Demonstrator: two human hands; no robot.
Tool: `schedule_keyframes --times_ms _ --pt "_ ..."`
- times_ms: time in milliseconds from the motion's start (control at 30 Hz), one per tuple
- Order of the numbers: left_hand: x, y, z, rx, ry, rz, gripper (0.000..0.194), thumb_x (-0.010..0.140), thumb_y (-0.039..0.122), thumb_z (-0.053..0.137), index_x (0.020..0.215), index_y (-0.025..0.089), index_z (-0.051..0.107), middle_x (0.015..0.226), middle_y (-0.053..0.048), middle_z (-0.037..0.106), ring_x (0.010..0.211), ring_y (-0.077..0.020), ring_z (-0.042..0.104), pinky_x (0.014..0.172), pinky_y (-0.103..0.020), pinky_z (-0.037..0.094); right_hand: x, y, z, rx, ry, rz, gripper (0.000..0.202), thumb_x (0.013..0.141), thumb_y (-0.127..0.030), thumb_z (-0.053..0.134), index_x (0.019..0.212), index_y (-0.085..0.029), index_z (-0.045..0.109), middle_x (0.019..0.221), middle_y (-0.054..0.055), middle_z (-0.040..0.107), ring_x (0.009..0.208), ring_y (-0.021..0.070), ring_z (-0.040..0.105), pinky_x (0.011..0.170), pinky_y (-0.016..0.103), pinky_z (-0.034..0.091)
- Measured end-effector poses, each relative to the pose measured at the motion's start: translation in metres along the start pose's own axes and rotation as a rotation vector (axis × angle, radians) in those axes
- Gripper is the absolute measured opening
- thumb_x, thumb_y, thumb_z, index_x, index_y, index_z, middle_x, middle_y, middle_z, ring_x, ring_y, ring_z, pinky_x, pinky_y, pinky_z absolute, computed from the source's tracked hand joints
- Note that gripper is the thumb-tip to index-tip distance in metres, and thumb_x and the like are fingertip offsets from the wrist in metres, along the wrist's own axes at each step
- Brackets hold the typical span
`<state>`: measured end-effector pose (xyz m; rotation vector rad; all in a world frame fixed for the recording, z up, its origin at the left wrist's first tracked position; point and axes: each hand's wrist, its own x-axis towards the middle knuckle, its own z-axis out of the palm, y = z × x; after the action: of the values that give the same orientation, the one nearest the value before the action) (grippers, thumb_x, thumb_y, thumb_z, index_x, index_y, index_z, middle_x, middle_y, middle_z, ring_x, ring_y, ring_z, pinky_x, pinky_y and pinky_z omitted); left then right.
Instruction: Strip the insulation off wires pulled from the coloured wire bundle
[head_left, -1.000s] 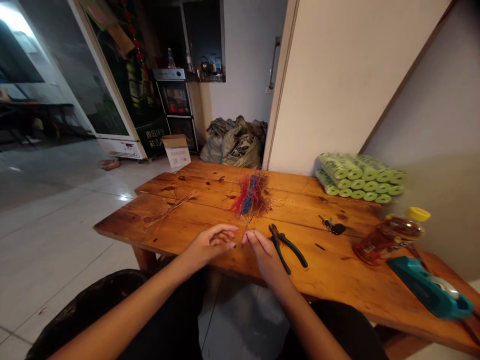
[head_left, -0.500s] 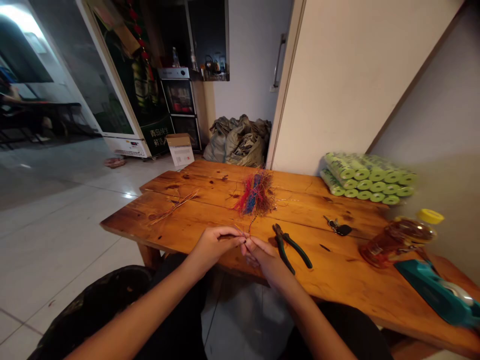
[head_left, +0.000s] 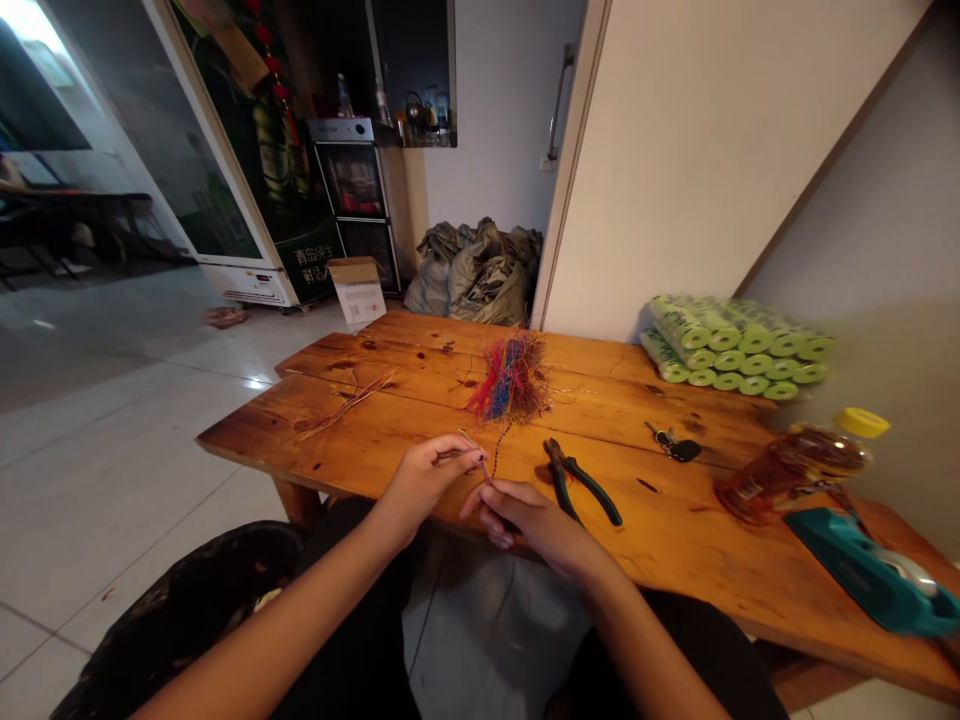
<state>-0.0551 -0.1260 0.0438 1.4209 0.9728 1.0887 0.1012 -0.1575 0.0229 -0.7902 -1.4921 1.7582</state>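
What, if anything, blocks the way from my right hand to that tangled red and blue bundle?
Nothing visible blocks it. Only a thin, dark-speckled strand lies between your right hand and the bundle; the green-handled pliers lie to the right.

Two hands (head_left: 429, 482) (head_left: 529, 515), one pliers (head_left: 559, 465), one strand bundle (head_left: 510, 380), one bottle (head_left: 795, 463), one tape dispenser (head_left: 844, 555).

A wooden table (head_left: 675, 530) carries loose strands (head_left: 349, 402), a tangled bundle (head_left: 510, 378), pliers (head_left: 559, 460) and keys (head_left: 681, 450). At its right — bottle (head_left: 787, 470), tape dispenser (head_left: 855, 570) and green rolls (head_left: 739, 345).

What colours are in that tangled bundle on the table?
Red, blue and coppery brown; the head view shows the bundle best.
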Motion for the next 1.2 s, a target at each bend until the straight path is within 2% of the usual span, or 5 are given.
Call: schedule_keyframes --times_ms 233,467,800,967,1200 --pt "0.0 -0.0013 -0.0032 -0.216 -0.097 -0.158 0.018 0.07 0.031 0.067 0.073 0.015 0.059 0.095 -0.007 0.07 0.092 -0.0165 0.062 0.086 -0.03 0.044 -0.0002 0.0003 0.0017 0.122 -0.04 0.062 0.034 0.083 -0.045 0.05 0.077 -0.015 0.064 0.052 -0.007 0.03 0.046 0.0071 0.026 0.047 0.023 0.023" --pt "-0.0007 -0.0025 -0.0036 -0.254 -0.142 -0.196 0.018 0.068 0.029 0.07 0.071 0.014 0.059 0.088 -0.006 0.071 0.085 -0.0145 0.064 0.083 -0.027 0.045 -0.0001 -0.0004 0.0012 0.132 -0.008 0.082 0.033 0.08 -0.046 0.053 0.078 -0.015 0.065 0.052 -0.007 0.032 0.045 0.007 0.025 0.045 0.024 0.02" --pt "-0.0048 -0.0025 -0.0021 -0.293 -0.197 -0.168 0.017 0.07 0.031 0.067 0.071 0.015 0.06 0.071 0.0 0.066 0.068 -0.0104 0.06 0.07 -0.022 0.044 -0.0024 -0.0003 -0.0021 0.166 -0.089 0.11 0.034 0.084 -0.042 0.049 0.082 -0.012 0.064 0.053 -0.009 0.022 0.044 0.0052 0.015 0.043 0.024 0.01" --pt "-0.0041 -0.0029 0.0016 -0.303 -0.149 -0.127 0.016 0.072 0.029 0.066 0.072 0.015 0.061 0.069 0.0 0.063 0.066 -0.0095 0.057 0.068 -0.022 0.043 -0.0024 -0.001 0.0009 0.242 -0.053 0.078 0.031 0.086 -0.04 0.047 0.082 -0.013 0.062 0.054 -0.009 0.021 0.043 0.0049 0.013 0.041 0.023 0.007" --pt "-0.0009 -0.0072 0.0056 -0.242 -0.027 -0.036 0.015 0.072 0.029 0.065 0.073 0.015 0.06 0.072 -0.001 0.063 0.072 -0.0115 0.058 0.075 -0.024 0.044 0.0041 0.005 0.0076 0.307 0.138 -0.056 0.028 0.087 -0.04 0.046 0.072 -0.017 0.051 0.051 -0.009 0.024 0.041 0.0048 0.014 0.04 0.021 0.011"
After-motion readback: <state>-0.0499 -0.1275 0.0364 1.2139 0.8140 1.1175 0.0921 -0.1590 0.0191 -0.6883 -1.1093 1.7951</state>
